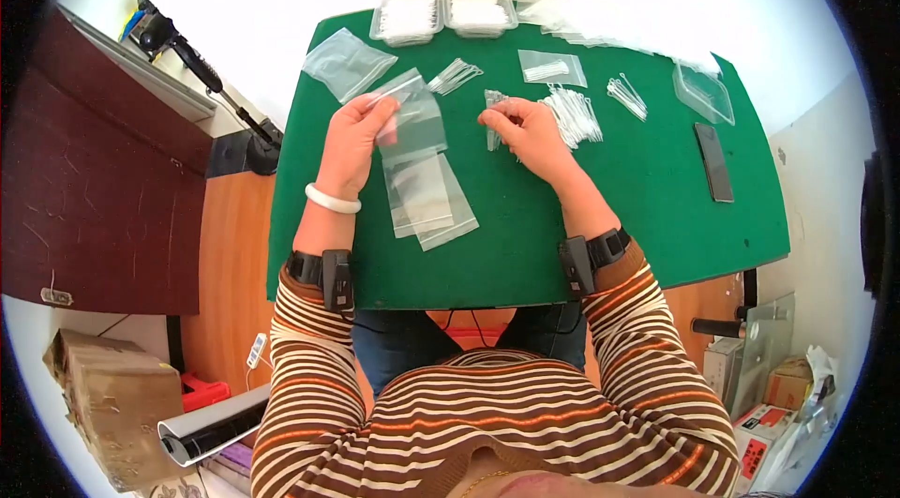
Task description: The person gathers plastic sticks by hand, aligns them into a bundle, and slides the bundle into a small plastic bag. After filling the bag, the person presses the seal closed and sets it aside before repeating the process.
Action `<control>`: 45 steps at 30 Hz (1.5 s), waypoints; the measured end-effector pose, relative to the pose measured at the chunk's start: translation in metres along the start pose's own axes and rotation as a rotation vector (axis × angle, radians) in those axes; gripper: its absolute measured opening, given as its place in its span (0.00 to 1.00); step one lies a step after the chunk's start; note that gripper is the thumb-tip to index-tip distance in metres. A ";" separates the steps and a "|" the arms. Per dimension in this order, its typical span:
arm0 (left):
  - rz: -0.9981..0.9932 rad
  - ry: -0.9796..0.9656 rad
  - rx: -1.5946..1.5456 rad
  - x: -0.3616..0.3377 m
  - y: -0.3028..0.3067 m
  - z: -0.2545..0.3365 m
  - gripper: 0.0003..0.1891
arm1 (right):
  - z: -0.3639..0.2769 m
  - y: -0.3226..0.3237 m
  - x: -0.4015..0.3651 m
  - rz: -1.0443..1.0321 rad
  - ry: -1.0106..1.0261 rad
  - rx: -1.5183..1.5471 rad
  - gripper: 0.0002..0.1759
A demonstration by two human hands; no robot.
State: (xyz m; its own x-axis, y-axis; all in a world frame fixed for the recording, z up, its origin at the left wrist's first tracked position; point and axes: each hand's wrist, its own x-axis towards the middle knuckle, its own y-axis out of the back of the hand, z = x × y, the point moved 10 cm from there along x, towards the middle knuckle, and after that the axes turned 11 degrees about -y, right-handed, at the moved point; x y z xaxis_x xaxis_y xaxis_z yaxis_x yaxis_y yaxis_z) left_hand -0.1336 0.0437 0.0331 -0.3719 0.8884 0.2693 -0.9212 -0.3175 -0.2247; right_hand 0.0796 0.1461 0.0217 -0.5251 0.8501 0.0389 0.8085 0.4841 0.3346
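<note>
My left hand (361, 137) pinches a clear plastic zip bag (420, 123) by its upper left part. Below it, more clear zip bags (427, 203) overlap on the green table. My right hand (530, 137) is closed, thumb against fingers, on a small bundle of thin pale sticks (493, 128); the fingers partly cover it. Just right of that hand lies a large pile of thin white sticks with looped ends (574, 115). A smaller group of looped sticks (456, 76) rests between and beyond my hands.
Two clear tubs (408, 37) of white sticks stand at the far edge. A filled zip bag (553, 69), another stick group (627, 98), an upturned-looking clear tray (703, 93) and a phone (713, 162) lie rightward. A flat plastic bag (347, 65) is far left on the green table (525, 254).
</note>
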 end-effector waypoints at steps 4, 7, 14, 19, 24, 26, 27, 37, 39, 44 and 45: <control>0.085 0.094 -0.167 -0.004 0.005 -0.005 0.06 | 0.000 0.001 0.000 0.011 0.014 -0.020 0.13; -0.076 0.132 -0.279 -0.002 -0.001 -0.011 0.06 | 0.001 0.001 0.000 0.012 0.016 -0.032 0.13; -0.224 0.080 0.477 -0.002 0.005 -0.026 0.15 | 0.001 0.002 0.000 0.002 0.000 -0.055 0.14; -0.095 -0.181 0.727 0.003 0.005 -0.005 0.20 | -0.002 0.008 0.001 0.053 0.034 -0.041 0.14; -0.088 -0.222 0.833 0.004 0.008 -0.002 0.20 | -0.002 0.002 -0.001 0.033 -0.014 -0.017 0.14; -0.109 -0.266 0.878 0.004 0.001 0.000 0.21 | 0.001 0.006 0.001 0.030 -0.029 -0.028 0.14; -0.110 -0.283 0.902 0.001 0.001 0.001 0.22 | 0.000 0.008 0.003 0.037 -0.002 -0.025 0.14; -0.316 -0.355 1.302 -0.010 -0.022 0.000 0.16 | 0.003 0.001 0.004 0.006 0.048 -0.004 0.14; -0.296 -0.353 1.224 -0.009 -0.025 0.003 0.13 | 0.000 0.002 0.001 0.003 0.033 0.000 0.14; -0.316 -0.454 1.033 -0.010 -0.047 0.014 0.08 | -0.003 0.004 -0.001 -0.027 -0.039 0.103 0.14; -0.313 -0.484 1.001 -0.013 -0.054 0.019 0.07 | -0.002 0.003 -0.001 -0.044 -0.062 0.152 0.13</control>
State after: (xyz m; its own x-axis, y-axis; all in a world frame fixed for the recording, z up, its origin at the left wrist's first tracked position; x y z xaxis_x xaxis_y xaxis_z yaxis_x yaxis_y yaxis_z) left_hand -0.0814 0.0432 0.0599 0.0836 0.8236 0.5610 -0.5781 -0.4185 0.7004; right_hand 0.0821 0.1465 0.0246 -0.5470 0.8365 -0.0324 0.8186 0.5427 0.1880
